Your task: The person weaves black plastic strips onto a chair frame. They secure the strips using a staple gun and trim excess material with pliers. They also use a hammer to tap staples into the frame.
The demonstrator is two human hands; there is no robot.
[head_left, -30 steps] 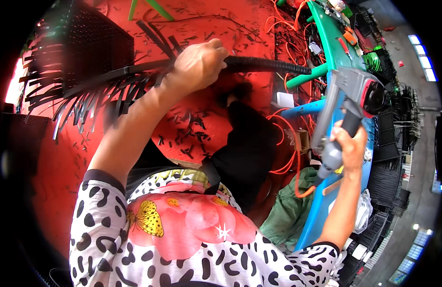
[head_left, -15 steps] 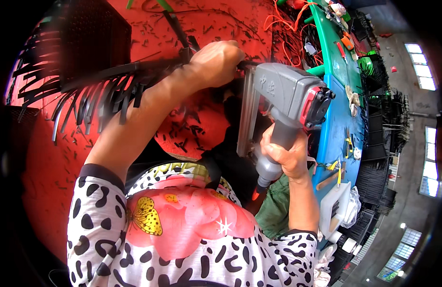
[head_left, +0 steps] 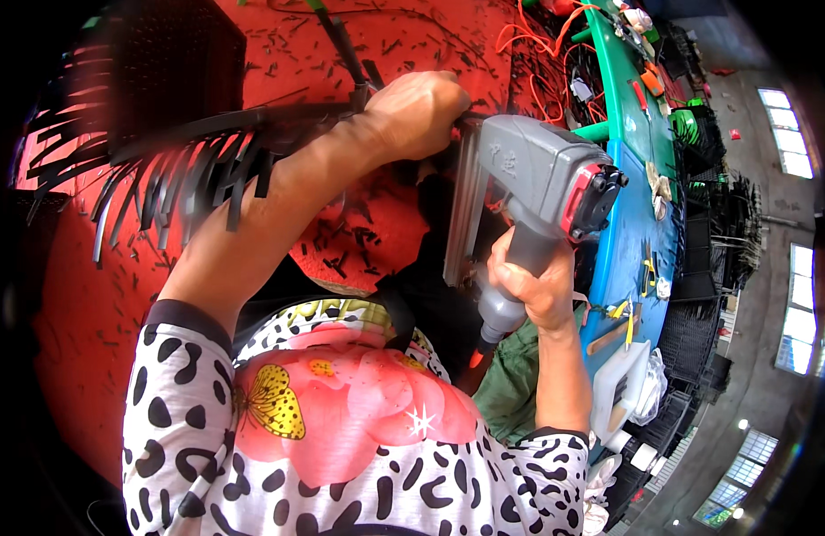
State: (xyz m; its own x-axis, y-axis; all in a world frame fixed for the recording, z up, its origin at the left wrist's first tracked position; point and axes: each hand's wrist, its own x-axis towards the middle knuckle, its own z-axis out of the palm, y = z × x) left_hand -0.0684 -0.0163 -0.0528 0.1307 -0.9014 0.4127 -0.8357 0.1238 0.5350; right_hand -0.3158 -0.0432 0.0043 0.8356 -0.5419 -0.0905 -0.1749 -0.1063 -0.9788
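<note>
My right hand (head_left: pixel 533 281) is wrapped round the handle of a grey air stapler (head_left: pixel 537 165) with a red and black cap. The stapler's long magazine slants down toward my lap, and its nose is close beside my left hand. My left hand (head_left: pixel 421 107) is closed on the dark edge of a black woven basket (head_left: pixel 175 80), its fingertips mostly hidden. Many loose black strips (head_left: pixel 180 183) hang from the basket's rim, left of my forearm. Whether the stapler's nose touches the basket edge I cannot tell.
Black strip offcuts lie scattered over the red floor covering (head_left: pixel 394 40) and a round red seat (head_left: pixel 363 232). To the right runs a green and blue table (head_left: pixel 640 205) with tools and a white tray (head_left: pixel 622 384). An orange hose (head_left: pixel 528 40) coils at the far right.
My left hand has shifted slightly right and up, along with the basket edge. The stapler has tilted a little, and my right hand keeps its hold.
</note>
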